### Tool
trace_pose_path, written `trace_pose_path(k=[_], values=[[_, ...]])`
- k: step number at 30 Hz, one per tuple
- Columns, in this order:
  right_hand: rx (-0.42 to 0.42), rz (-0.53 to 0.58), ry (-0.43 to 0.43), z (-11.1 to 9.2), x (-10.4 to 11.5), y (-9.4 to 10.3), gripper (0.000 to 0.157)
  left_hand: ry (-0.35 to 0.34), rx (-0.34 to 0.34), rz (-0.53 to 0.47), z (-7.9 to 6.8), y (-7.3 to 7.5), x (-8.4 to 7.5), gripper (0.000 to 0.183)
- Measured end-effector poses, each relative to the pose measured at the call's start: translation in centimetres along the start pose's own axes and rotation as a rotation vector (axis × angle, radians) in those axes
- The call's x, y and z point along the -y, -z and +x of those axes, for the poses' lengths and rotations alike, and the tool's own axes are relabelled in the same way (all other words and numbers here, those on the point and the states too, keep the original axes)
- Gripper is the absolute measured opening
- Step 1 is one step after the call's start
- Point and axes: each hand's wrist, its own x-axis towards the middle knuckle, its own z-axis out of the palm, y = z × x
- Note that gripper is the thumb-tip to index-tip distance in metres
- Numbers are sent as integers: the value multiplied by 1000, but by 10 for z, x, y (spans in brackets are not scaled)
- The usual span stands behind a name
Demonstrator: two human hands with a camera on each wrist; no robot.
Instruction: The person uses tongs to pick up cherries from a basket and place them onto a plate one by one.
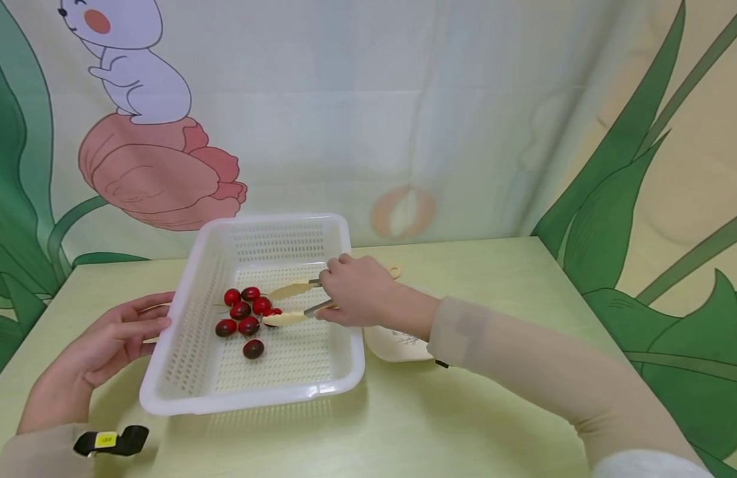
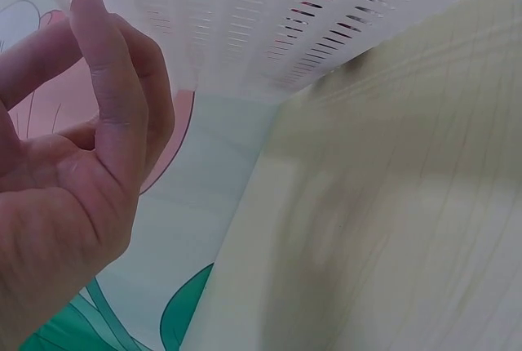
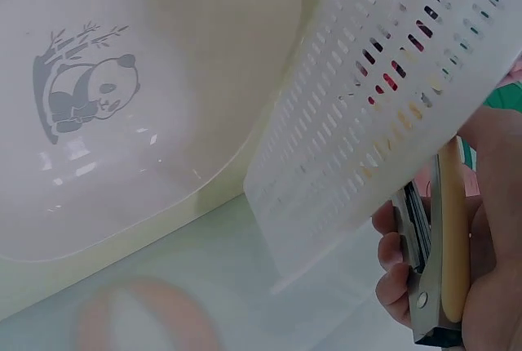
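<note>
In the head view, a white perforated plastic basket (image 1: 249, 403) holds several dark red cherries (image 1: 253, 349), bunched toward its left side. My right hand (image 1: 359, 292) grips a pair of tongs (image 1: 291, 318) with cream tips and metal arms, reaching in over the right rim. The tong tips are spread apart, the nearer one overlapping a cherry at the right of the bunch. In the right wrist view the fingers wrap the metal and yellow handle (image 3: 453, 245). My left hand (image 1: 120, 335) is at the basket's left side, fingers loosely bent, fingertips right at the outer wall.
A white dish (image 1: 392, 345) with a panda print (image 3: 94, 98) lies just right of the basket, partly covered by my right forearm. The pale green table (image 1: 494, 425) runs back to a curtain (image 1: 464, 133) with cartoon flowers and leaves.
</note>
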Motion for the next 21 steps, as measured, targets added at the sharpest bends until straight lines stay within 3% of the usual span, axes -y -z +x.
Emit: trace_pose_path(k=[21], values=[[33,-10,-10,13,19,1,47,31,-47,22,-1,-1,-1,39]])
